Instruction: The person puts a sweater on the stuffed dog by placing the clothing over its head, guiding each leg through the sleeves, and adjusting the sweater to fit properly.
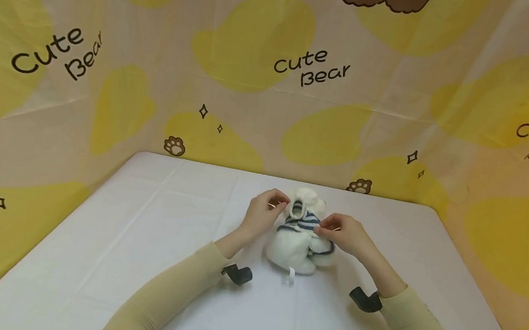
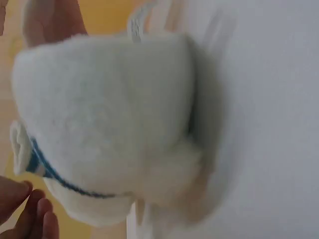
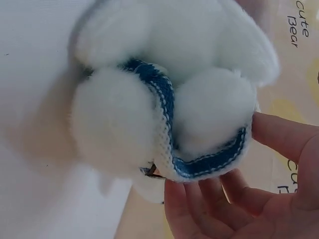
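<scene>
A white plush animal point(image 1: 287, 248) sits on the table, its back end towards me. It wears a blue-and-white striped knit garment point(image 1: 308, 221). My left hand point(image 1: 263, 210) is at the toy's left side, thumb and fingertips bent close beside the garment's cuffed sleeve point(image 1: 297, 209). In the left wrist view, nothing shows between those fingers point(image 2: 31, 214). On the other side, my right hand point(image 1: 346, 234) pinches the garment. The right wrist view shows its thumb and fingers about the blue knit edge point(image 3: 209, 167), next to a round white paw point(image 3: 217, 109).
The white table point(image 1: 181, 221) has cloth walls point(image 1: 246, 66) printed with yellow patches and lettering along its back and sides. A white tag point(image 1: 291, 275) hangs from the plush towards me. Black camera mounts point(image 1: 239, 275) sit at both wrists, near the tabletop.
</scene>
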Demonstrator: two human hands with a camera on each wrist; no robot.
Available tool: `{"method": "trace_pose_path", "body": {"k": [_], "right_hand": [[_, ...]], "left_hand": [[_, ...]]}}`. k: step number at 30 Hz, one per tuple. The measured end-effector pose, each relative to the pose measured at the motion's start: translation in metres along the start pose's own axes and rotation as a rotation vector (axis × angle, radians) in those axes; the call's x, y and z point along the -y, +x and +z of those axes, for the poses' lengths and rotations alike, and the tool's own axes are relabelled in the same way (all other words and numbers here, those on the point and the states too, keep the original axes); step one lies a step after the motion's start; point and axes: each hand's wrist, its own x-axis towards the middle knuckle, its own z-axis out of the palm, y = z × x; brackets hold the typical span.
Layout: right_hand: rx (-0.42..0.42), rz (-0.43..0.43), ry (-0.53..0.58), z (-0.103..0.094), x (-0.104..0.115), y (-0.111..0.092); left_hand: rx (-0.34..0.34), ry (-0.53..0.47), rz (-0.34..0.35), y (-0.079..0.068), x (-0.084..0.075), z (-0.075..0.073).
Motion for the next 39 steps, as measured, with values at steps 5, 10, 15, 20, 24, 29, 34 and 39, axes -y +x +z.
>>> {"method": "trace_pose_path", "body": {"k": [5,10,15,20,24,29,34,39], "right_hand": [[0.005,0.014,0.024,0.003,-0.001,-0.001],[-0.002,0.015,0.054,0.004,-0.003,-0.002],[0.007,0.022,0.104,0.003,-0.008,-0.001],[0.013,0.025,0.18,0.003,-0.013,0.0],[0.017,0.015,0.246,0.002,-0.017,0.0],[-0.005,0.024,0.221,0.003,-0.017,0.0],[0.011,0.008,0.191,0.003,-0.015,-0.001],[0.005,0.0,0.149,0.001,-0.014,-0.006]], "left_hand": [[0.226,0.124,-0.053,0.017,0.01,0.004],[0.329,0.087,-0.121,0.026,0.011,0.006],[0.373,0.033,-0.174,0.031,0.013,0.005],[0.442,0.014,-0.131,0.035,0.013,0.002],[0.517,0.048,-0.044,0.038,0.012,-0.001],[0.502,0.108,0.054,0.04,0.006,0.001],[0.433,0.093,0.014,0.038,0.001,0.01],[0.393,0.166,0.004,0.039,-0.002,0.017]]}}
